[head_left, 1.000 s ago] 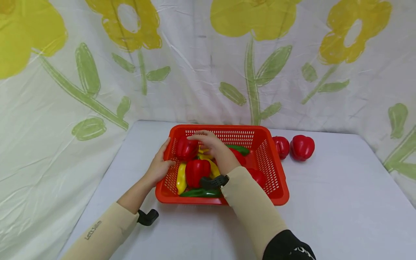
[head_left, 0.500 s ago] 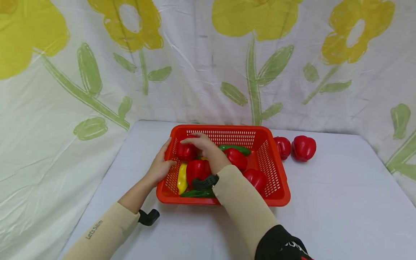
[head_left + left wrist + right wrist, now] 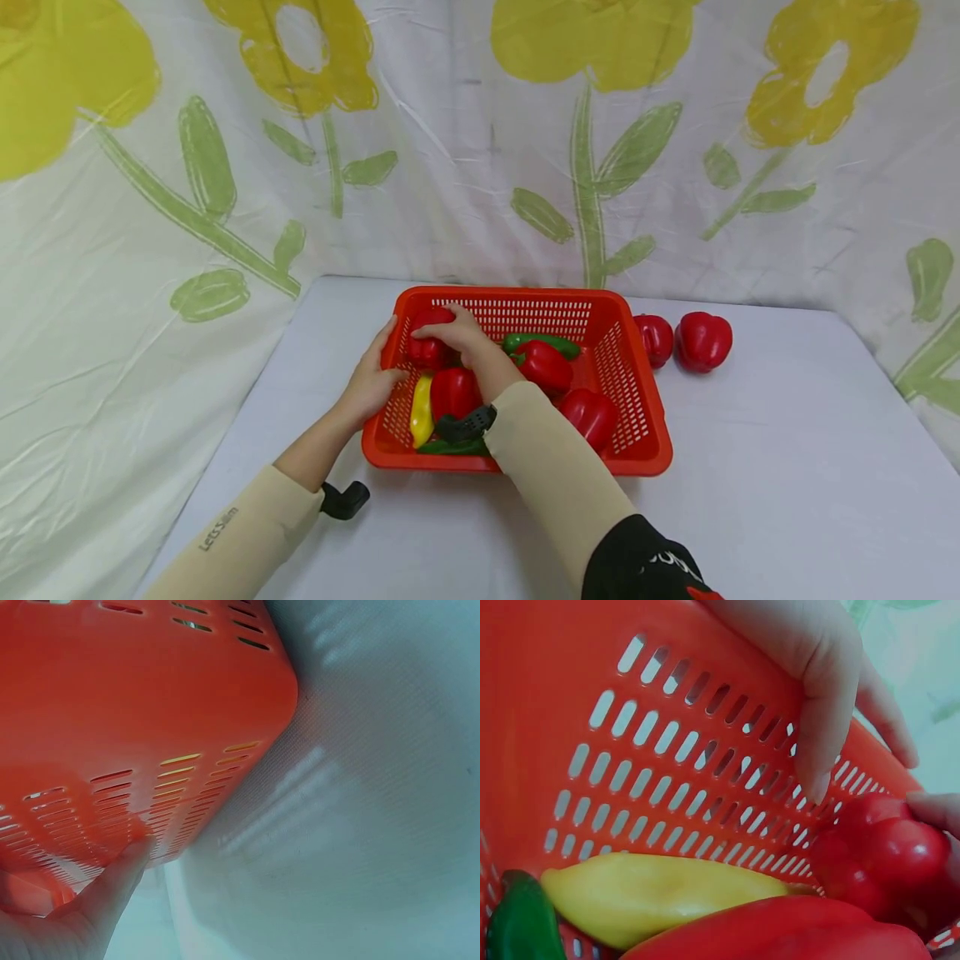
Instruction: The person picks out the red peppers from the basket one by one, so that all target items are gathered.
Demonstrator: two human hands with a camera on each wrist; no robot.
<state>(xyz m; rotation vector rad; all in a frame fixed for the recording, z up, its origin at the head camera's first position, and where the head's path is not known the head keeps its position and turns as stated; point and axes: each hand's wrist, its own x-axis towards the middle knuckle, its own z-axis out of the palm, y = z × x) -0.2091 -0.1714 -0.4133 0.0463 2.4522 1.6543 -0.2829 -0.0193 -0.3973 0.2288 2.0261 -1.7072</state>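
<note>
My left hand (image 3: pixel 367 387) grips the left end of the red-orange plastic basket (image 3: pixel 517 294), its thumb inside the wall and fingers outside. In the left wrist view one finger (image 3: pixel 116 881) lies along the slotted outer wall. Inside the back left corner, my right hand (image 3: pixel 459 333) holds a red bell pepper (image 3: pixel 427 354), partly covered by the fingers. The right wrist view shows a fingertip on top of that bell pepper (image 3: pixel 900 847). Just in front lie another red bell pepper (image 3: pixel 453 392), a yellow pepper (image 3: pixel 422 412) and a long green pepper (image 3: pixel 453 447).
Two more red bell peppers (image 3: pixel 545 367) and a green vegetable (image 3: pixel 551 343) lie in the basket's right half. Outside, two red bell peppers (image 3: pixel 703 342) stand by its right wall. A flower-printed curtain (image 3: pixel 450 167) hangs behind the white table (image 3: pixel 772 450).
My right hand has moved slightly left and down onto the back left bell pepper, its fingers closing around it. More of the right-hand peppers shows now. The left hand keeps its hold.
</note>
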